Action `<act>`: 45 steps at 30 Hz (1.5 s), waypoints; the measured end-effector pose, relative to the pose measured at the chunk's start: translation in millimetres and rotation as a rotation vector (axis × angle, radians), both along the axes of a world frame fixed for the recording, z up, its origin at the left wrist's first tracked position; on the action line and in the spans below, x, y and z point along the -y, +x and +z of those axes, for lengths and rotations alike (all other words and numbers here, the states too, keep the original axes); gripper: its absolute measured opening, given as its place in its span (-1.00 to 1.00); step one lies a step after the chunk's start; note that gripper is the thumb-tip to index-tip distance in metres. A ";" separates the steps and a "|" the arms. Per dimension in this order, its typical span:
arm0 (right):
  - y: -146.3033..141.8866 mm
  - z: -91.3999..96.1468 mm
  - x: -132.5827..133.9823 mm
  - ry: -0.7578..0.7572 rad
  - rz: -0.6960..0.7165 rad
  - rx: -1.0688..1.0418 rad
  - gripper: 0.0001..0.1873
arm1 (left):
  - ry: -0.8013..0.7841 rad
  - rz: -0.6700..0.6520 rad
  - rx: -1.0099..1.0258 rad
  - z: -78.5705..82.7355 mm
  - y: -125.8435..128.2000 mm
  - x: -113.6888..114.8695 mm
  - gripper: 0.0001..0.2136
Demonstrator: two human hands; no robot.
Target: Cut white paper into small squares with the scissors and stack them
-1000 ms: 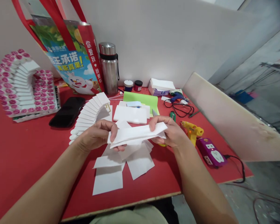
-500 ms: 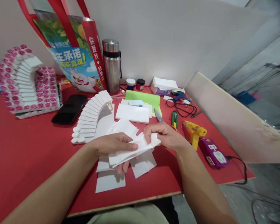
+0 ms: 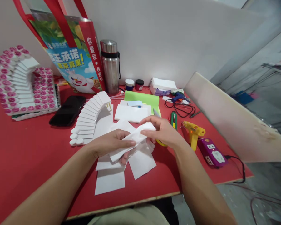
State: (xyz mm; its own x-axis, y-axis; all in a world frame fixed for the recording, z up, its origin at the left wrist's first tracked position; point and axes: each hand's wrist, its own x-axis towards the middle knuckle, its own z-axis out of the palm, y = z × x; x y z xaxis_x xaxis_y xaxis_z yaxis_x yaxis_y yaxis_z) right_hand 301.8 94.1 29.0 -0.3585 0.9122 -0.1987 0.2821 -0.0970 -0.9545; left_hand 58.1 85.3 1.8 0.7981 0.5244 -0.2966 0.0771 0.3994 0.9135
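My left hand [image 3: 111,144] and my right hand [image 3: 162,131] both grip a folded white paper sheet [image 3: 133,140] a little above the red table [image 3: 28,150]. The left fingers pinch its lower left end, the right fingers pinch its upper right end. Under the hands lie several loose white paper pieces [image 3: 112,179]. To the left stands a white curved paper staircase model [image 3: 90,117].
A yellow glue gun [image 3: 194,132] and a purple power strip [image 3: 212,153] lie to the right, with a green cutter [image 3: 174,118] and scissors. At the back are a steel flask [image 3: 110,67], a printed bag [image 3: 70,59], a black phone [image 3: 67,111], a pink-dotted staircase model [image 3: 18,82] and green paper [image 3: 142,98].
The sheet was held stretched out between the hands; now the hands have come closer and it is bunched and folded shorter. The right hand has moved left and up.
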 end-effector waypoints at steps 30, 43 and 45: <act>5.3 -9.9 13.5 0.376 -0.026 1.568 -0.60 | -0.013 0.376 0.036 -2.5 -7.4 -10.1 -0.75; 46.3 17.7 36.5 0.216 -0.155 0.433 -0.51 | -0.080 0.583 0.085 2.0 -4.1 -9.5 -0.69; 52.6 27.5 45.7 0.138 -0.076 0.196 -0.51 | -0.087 0.600 0.084 4.0 -4.1 -8.6 -0.67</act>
